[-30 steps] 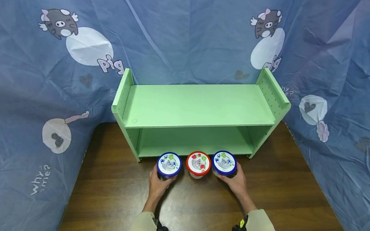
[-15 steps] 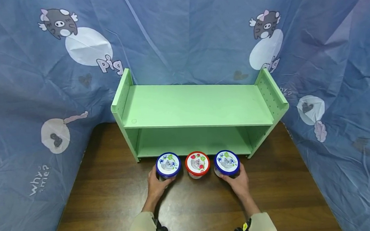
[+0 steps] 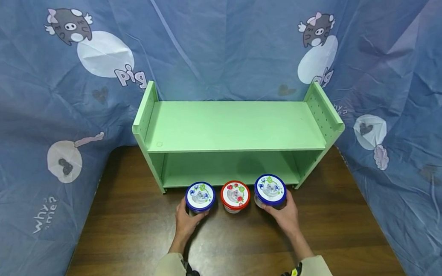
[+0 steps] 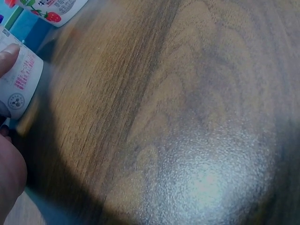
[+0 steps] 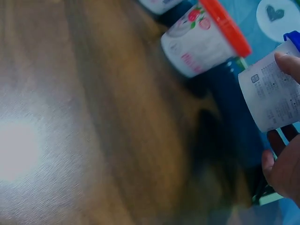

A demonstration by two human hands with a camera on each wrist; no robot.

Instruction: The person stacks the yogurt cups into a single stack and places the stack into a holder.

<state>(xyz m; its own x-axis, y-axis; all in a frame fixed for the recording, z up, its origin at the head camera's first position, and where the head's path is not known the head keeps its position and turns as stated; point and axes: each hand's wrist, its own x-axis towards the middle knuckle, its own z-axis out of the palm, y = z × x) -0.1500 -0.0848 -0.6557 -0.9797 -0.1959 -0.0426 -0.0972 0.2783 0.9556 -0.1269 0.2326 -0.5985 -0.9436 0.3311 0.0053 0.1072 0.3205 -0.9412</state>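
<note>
Three lidded plastic tubs with fruit prints stand in a row before the shelf in the head view. My left hand (image 3: 186,221) holds the left blue-lidded tub (image 3: 200,196) from its outer side; its white wall (image 4: 26,82) shows in the left wrist view, with the thumb across it. My right hand (image 3: 286,214) grips the right blue-lidded tub (image 3: 270,189), which hangs slightly above the table, upright or nearly so. In the right wrist view, its printed side (image 5: 269,91) shows between thumb and fingers. Between them stands the red-lidded tub (image 3: 235,195), touched by neither hand.
A light green two-level shelf (image 3: 231,124) stands directly behind the tubs, with side walls at both ends. Its lower level (image 3: 223,167) opens toward me. Brown wooden table (image 3: 232,248) lies in front. A blue printed cloth (image 3: 214,40) hangs behind and at both sides.
My right hand has raised its blue-lidded tub and shifted it slightly right, away from the red-lidded one. My left hand and the other two tubs have stayed practically in place.
</note>
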